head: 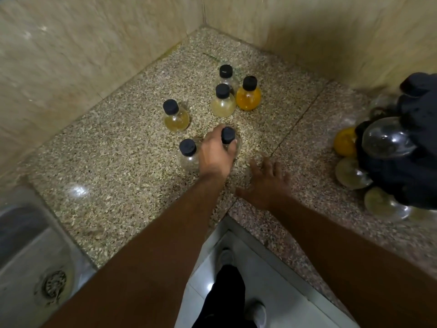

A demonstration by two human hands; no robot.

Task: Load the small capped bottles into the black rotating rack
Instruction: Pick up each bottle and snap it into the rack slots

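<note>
Several small round bottles with black caps stand on the speckled stone counter (118, 174). My left hand (216, 153) is closed around a clear bottle (228, 136), with its cap poking up between my fingers. A second clear bottle (188, 152) stands just left of that hand. Further back are a pale yellow bottle (175, 116), a pale bottle (222, 100), an orange bottle (248, 94) and a clear one (226, 75). My right hand (267, 183) lies flat on the counter with fingers spread, holding nothing. The black rotating rack (402, 166) stands at the right edge with several bottles in it.
Tiled walls meet in a corner behind the bottles. A steel sink (28, 261) with a drain lies at the lower left. The counter edge runs diagonally below my arms, with the floor and my shoes beneath.
</note>
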